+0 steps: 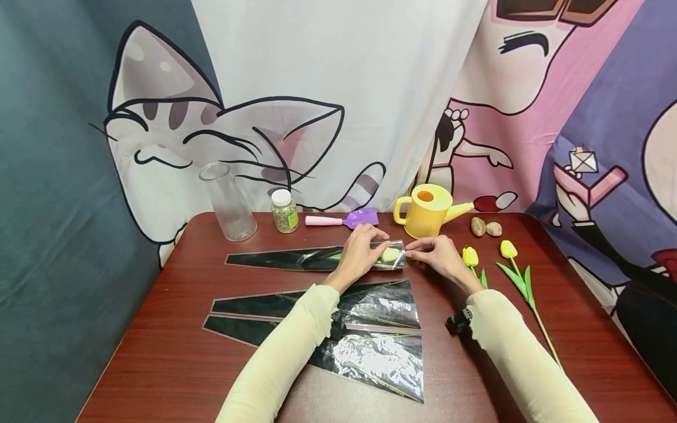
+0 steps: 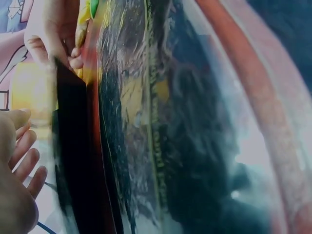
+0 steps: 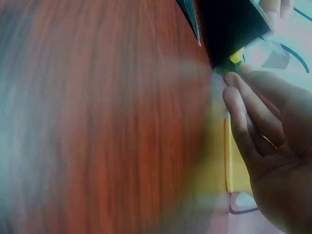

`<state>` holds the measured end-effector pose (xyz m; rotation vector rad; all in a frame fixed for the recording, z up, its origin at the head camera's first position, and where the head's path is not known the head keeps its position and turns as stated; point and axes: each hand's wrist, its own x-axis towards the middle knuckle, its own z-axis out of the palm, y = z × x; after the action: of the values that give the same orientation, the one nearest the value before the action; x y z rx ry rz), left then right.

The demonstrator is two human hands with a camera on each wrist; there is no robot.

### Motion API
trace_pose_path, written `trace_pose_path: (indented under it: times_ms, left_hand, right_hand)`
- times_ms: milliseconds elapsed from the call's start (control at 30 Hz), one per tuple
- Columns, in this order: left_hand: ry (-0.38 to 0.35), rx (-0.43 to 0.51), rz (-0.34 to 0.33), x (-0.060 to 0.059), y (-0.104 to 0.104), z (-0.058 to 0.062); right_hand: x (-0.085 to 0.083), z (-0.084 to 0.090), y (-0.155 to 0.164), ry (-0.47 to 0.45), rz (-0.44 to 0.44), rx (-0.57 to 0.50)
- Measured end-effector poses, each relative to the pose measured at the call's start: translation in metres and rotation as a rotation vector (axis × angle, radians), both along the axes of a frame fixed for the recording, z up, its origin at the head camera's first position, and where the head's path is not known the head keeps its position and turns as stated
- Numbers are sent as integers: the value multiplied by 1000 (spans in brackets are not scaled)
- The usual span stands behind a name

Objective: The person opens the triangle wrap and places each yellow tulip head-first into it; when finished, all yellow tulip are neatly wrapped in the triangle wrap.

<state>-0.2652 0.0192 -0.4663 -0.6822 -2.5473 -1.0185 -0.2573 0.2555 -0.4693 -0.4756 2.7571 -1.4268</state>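
Note:
A yellow artificial tulip [image 1: 390,254] lies inside a dark, clear-fronted flower sleeve [image 1: 301,259], its head by the wide right end. My left hand [image 1: 362,249] rests over the sleeve beside the bloom; in the left wrist view its fingers [image 2: 27,161] are loosely bent and apart. At the wide end's edge, my right hand [image 1: 439,255] pinches the film between thumb and fingertips. The right wrist view shows those fingertips [image 3: 231,83] at the dark sleeve's corner, with a bit of yellow bloom beside them. Nearer me lie two more flat sleeves [image 1: 381,302], [image 1: 375,361].
Along the back stand a glass vase [image 1: 231,205], a white-lidded jar [image 1: 285,212] and a yellow watering can [image 1: 425,211]. A purple shovel [image 1: 359,218] and two stones [image 1: 478,227] lie there too. Two yellow tulips [image 1: 509,249], [image 1: 470,257] lie at the right.

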Motion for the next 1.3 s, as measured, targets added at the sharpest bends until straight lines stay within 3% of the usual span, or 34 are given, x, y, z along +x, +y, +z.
trace_pose_path:
  times_ms: [100,300,467,700,867,967,1100,1200,1300]
  left_hand:
    - [11,2,0,0,-2,-1]
    - [26,23,-11,4,-1,1]
    - [32,37,-51,9,4,8]
    - [-65,-9,-143,27,0,17]
    - [-144,-51,-211,46,-4,21]
    - [-164,-125,-247,59,-3,21]
    - [-149,-315,-278,75,1,17]
    - [-113,-434,-269,83,5,12]
    - [-94,-494,-241,87,7,6]
  right_hand:
    - [1,-2,9,32,-37,45]
    - [12,18,24,104,-158,76]
    - [25,31,40,99,-256,82]
    - [59,35,66,139,-324,200]
    - [89,45,79,182,-431,260]
    - [108,48,85,173,-478,302]
    - [132,42,92,137,-510,359]
    - [147,35,94,98,-533,387]
    - [159,26,92,65,-543,408]
